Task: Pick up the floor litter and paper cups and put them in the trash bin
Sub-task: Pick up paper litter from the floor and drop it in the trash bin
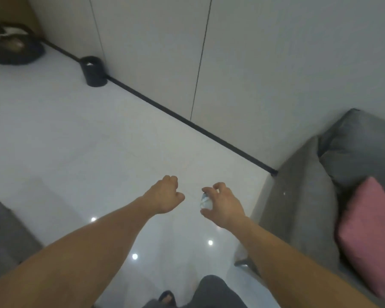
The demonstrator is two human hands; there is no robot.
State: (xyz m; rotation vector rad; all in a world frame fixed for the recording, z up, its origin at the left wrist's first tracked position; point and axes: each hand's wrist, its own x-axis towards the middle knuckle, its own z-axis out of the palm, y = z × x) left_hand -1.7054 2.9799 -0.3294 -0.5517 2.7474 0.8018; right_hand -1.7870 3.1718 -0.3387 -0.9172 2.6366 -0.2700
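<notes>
A small black trash bin (pixel 93 71) stands against the white wall at the far left, with something pale inside it. My right hand (pixel 222 204) is held out over the glossy white floor and pinches a small pale, crumpled piece of litter (pixel 204 200) between thumb and fingers. My left hand (pixel 166 194) hovers just left of it with its fingers curled under and nothing visible in it. Both hands are well short of the bin.
A grey sofa (pixel 307 196) with a pink cushion (pixel 369 236) fills the right side. A dark bag (pixel 11 45) lies on the floor at the far left corner. Grey furniture (pixel 2 236) sits at the left edge. My foot (pixel 167 300) shows at the bottom.
</notes>
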